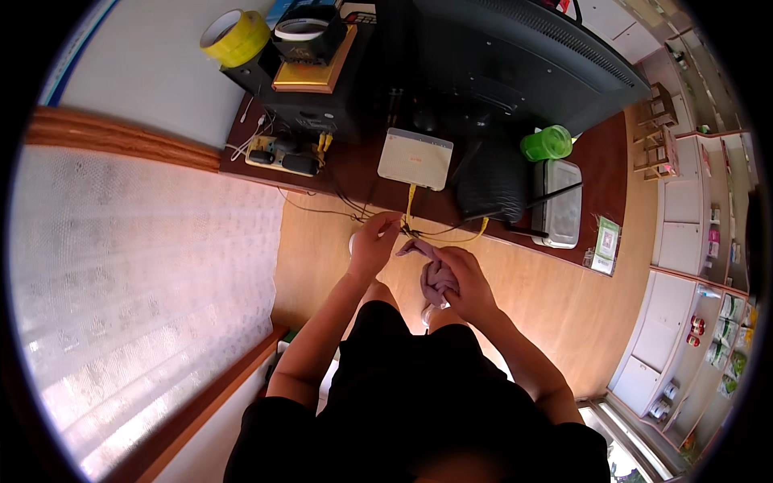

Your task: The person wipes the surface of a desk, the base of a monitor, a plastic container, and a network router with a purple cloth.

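My right hand (471, 284) grips a crumpled purple-grey cloth (438, 279), one end of which sticks out toward the left. My left hand (372, 244) is in front of the desk edge, its thumb and fingertips drawn together beside a yellow network cable (411, 202). Whether those fingertips pinch a cable is too small to tell. The yellow cable hangs from a white modem box (415, 158) on the dark reddish-brown desk (356, 172). Thin black cables (438, 232) meet in a tangle between my hands. To the right sits a black router (492, 181) with antennas.
A power strip (281, 157) with plugs lies at the desk's left. Yellow tape rolls (235, 37) rest on a black case, behind it. A large monitor (525, 54), green jar (546, 143) and white container (557, 205) stand right. A white curtain (151, 259) hangs left; shelves (712, 338) line the right.
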A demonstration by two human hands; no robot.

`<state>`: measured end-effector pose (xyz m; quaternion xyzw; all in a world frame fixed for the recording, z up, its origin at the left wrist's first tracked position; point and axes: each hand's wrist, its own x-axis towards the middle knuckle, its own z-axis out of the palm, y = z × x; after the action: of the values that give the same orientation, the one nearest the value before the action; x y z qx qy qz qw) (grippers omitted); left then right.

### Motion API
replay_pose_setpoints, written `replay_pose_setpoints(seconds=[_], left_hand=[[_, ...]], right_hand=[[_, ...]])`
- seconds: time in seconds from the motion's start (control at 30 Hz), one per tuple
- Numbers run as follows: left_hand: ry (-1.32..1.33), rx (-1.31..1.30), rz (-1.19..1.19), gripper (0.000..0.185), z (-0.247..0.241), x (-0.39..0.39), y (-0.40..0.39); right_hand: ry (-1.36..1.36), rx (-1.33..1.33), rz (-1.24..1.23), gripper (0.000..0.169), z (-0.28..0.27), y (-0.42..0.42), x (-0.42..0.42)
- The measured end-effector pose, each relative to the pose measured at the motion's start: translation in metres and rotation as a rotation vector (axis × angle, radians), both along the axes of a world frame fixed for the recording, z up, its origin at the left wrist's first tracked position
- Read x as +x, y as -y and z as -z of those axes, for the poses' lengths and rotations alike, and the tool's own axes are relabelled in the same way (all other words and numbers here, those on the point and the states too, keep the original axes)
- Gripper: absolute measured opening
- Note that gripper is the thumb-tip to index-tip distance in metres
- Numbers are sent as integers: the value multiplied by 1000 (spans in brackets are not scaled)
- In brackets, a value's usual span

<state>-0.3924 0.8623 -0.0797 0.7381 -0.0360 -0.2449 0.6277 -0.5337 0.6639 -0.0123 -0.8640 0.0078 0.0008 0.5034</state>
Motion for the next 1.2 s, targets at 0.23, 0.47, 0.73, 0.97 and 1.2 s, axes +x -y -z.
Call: replay_pose_setpoints(seconds=[0.23,0.47,0.73,0.97,1.2], left_hand=[[360,80,97,43,25,92,-12],[252,-3,170,41,-43,109,-15],[-295,-282,276,39,-49,102,-3],[69,-230,283,19,-63,140,43],[350,15,316,15,-19,162,69]], right_hand=[[182,-346,340,74,15,-35,156],[56,-163,261,71,31,-75,146],[-140,447,373,68,-13,-62,140],[-228,343,205,69,-141,41,76],[4,246,1428,83,-137,89,22]])
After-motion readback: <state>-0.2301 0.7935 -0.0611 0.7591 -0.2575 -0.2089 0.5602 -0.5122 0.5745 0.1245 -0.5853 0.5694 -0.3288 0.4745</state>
